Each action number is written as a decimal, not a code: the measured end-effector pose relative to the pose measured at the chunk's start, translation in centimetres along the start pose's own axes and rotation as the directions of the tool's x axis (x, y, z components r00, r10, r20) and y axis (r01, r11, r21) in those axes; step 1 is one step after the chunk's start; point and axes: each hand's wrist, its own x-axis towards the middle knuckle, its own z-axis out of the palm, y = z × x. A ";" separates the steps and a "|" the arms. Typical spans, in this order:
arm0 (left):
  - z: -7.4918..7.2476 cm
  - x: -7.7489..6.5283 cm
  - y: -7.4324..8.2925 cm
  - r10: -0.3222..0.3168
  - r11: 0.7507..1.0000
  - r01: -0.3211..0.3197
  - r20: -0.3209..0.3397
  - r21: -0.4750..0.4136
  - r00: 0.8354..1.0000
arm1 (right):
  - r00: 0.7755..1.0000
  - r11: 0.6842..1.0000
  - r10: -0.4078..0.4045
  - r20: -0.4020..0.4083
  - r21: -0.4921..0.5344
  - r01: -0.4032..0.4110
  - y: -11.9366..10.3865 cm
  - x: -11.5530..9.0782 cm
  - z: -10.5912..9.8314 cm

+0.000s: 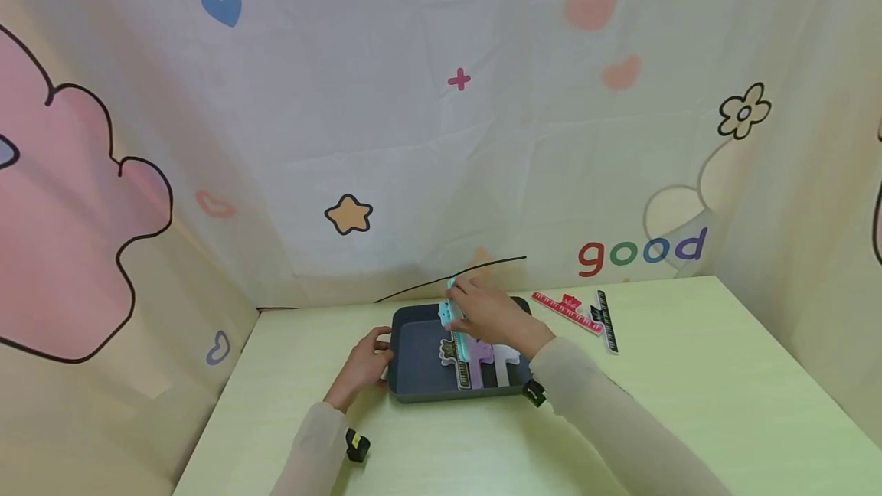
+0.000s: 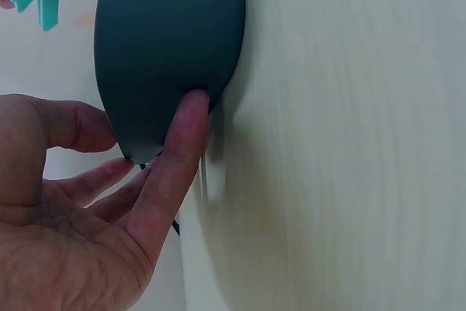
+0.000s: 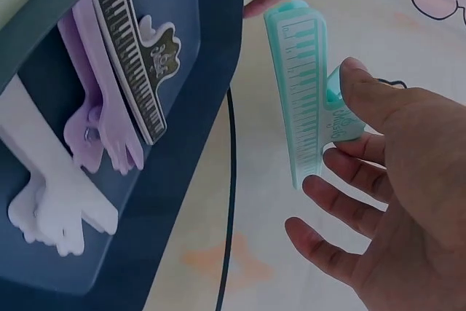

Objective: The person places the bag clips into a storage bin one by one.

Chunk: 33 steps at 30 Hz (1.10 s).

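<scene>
My right hand [image 1: 492, 316] pinches a turquoise clip [image 3: 302, 100] with a keyboard pattern along its long bar, thumb on one side of its handle and fingertips on the other. In the head view the clip overlaps the dark blue-grey tray [image 1: 416, 358]. Fingertips of my left hand [image 1: 365, 362] rest against the tray's left outer wall [image 2: 171, 27], one finger low near the table. Inside the tray lie a black keyboard-patterned clip [image 3: 131, 56], a purple clip [image 3: 98, 85] and a white clip [image 3: 58, 187], side by side.
To the right of the tray, a red keyboard-patterned clip [image 1: 565, 312] and a black-and-white clip [image 1: 608, 321] lie on the pale table [image 1: 689, 373], ends close together. A printed curtain [image 1: 386, 136] hangs right behind the table's back edge.
</scene>
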 end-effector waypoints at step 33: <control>0.0 -0.2 0.5 -0.008 1.000 0.008 -0.005 0.022 1.000 | 0.988 0.998 0.068 0.140 0.005 -0.069 -4.8 3.8 4.6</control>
